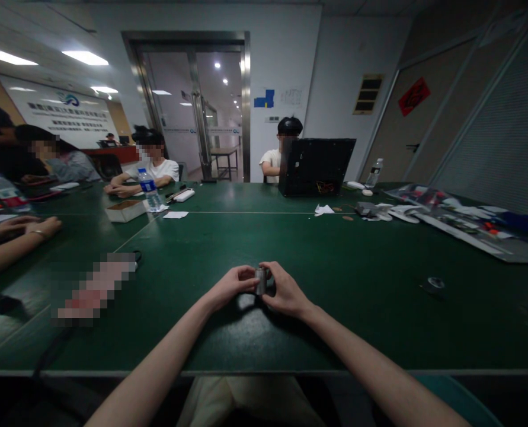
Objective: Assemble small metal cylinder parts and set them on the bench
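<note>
A small silver metal cylinder (261, 281) stands upright just above or on the green table (357, 255), in front of me at the middle; its exact kind is hard to make out. From the left, the fingers of my left hand (234, 283) close against its side. My right hand (285, 290) curls around the opposite side, its fingers at the top and thumb low down. Part of the cylinder is hidden behind the fingers. A dark shadow lies beneath both hands.
A small dark round part (435, 286) lies to the right. Farther off are a water bottle (149, 190), a cardboard box (125, 211), a black case (314, 166) and a cluttered tray (468, 231). A co-worker's hands (37, 228) rest at left, near a blurred-out flat item (99, 287).
</note>
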The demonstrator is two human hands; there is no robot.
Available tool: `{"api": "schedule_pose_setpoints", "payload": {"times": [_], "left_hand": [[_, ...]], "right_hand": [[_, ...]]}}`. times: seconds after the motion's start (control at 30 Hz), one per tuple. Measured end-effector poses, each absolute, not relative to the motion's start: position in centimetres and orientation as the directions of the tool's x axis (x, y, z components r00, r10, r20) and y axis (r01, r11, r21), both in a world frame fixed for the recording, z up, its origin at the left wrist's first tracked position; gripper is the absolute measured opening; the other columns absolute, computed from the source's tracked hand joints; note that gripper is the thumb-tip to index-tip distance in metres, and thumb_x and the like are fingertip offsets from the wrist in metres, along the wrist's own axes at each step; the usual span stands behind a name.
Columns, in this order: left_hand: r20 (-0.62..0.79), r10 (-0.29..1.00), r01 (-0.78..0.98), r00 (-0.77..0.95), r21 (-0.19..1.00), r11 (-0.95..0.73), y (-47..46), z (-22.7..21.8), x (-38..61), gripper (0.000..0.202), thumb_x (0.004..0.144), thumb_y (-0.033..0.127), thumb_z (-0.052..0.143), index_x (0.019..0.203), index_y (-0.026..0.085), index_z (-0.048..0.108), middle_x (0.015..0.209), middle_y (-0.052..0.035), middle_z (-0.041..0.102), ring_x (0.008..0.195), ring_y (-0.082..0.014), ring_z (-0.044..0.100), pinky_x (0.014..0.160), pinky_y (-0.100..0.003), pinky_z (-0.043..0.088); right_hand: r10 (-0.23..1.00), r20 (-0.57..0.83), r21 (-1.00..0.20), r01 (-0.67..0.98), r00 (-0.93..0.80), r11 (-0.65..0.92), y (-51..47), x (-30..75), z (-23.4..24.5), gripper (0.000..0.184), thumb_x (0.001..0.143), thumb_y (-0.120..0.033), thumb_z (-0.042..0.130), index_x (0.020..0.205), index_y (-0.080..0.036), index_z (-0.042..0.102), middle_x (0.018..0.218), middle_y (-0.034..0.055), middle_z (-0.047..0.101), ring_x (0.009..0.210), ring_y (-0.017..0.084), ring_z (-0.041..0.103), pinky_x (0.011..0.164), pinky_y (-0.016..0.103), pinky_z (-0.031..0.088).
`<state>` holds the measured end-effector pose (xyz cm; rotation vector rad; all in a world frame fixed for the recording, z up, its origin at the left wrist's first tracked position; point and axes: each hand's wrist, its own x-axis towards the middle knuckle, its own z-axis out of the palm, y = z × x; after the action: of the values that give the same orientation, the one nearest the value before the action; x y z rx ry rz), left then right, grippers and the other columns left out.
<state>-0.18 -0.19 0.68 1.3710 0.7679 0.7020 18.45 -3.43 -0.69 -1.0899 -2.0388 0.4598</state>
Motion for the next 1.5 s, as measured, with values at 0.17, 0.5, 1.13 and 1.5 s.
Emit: {"api": "schedule_pose_setpoints", "payload": {"times": [0.17, 0.5, 1.13, 1.5], "left_hand": [[-0.04, 0.811, -0.001, 0.584, 0.999, 0.05, -0.14, 0.46, -0.11, 0.037, 0.07, 0.032, 0.073, 0.099, 0.013, 0.063, 0.092, -0.0066, 0.066, 0.084, -0.017, 0.061, 0.075, -0.026, 0.047], [-0.06, 0.778, -0.083, 0.625, 0.986, 0.142, -0.07, 0.35, -0.25, 0.035, 0.073, 0.03, 0.07, 0.104, 0.013, 0.065, 0.101, -0.0095, 0.065, 0.085, -0.0162, 0.059, 0.073, -0.022, 0.043], [-0.094, 0.82, -0.013, 0.564, 0.992, 0.123, -0.28, 0.4, -0.01, 0.028, 0.068, 0.028, 0.075, 0.082, 0.014, 0.054, 0.076, 0.0012, 0.059, 0.069, -0.0099, 0.056, 0.062, -0.02, 0.042], [0.042, 0.832, -0.07, 0.553, 0.998, -0.005, 0.12, 0.32, -0.19, 0.029, 0.067, 0.02, 0.074, 0.091, 0.014, 0.058, 0.089, -0.0032, 0.066, 0.085, -0.0146, 0.061, 0.08, -0.025, 0.043]], "right_hand": [[0.811, 0.456, -0.601, 0.546, -0.365, 0.584, -3.5, 18.34, -0.56, 0.064, 0.064, -0.018, 0.065, 0.124, -0.02, 0.043, 0.114, 0.0079, 0.049, 0.1, 0.02, 0.053, 0.087, 0.034, 0.046], [0.789, 0.474, -0.601, 0.511, -0.392, 0.615, -3.59, 18.57, -0.13, 0.065, 0.064, -0.02, 0.068, 0.124, -0.019, 0.044, 0.116, 0.009, 0.048, 0.103, 0.021, 0.052, 0.09, 0.034, 0.044], [0.783, 0.501, -0.599, 0.506, -0.368, 0.621, -3.48, 18.37, -0.54, 0.064, 0.064, -0.023, 0.071, 0.121, -0.019, 0.042, 0.115, 0.0083, 0.052, 0.097, 0.019, 0.053, 0.084, 0.033, 0.046], [0.79, 0.492, -0.663, 0.431, -0.366, 0.612, -3.6, 18.48, 0.07, 0.063, 0.067, -0.029, 0.073, 0.122, -0.021, 0.043, 0.114, 0.0092, 0.05, 0.096, 0.02, 0.053, 0.076, 0.032, 0.049]]}}
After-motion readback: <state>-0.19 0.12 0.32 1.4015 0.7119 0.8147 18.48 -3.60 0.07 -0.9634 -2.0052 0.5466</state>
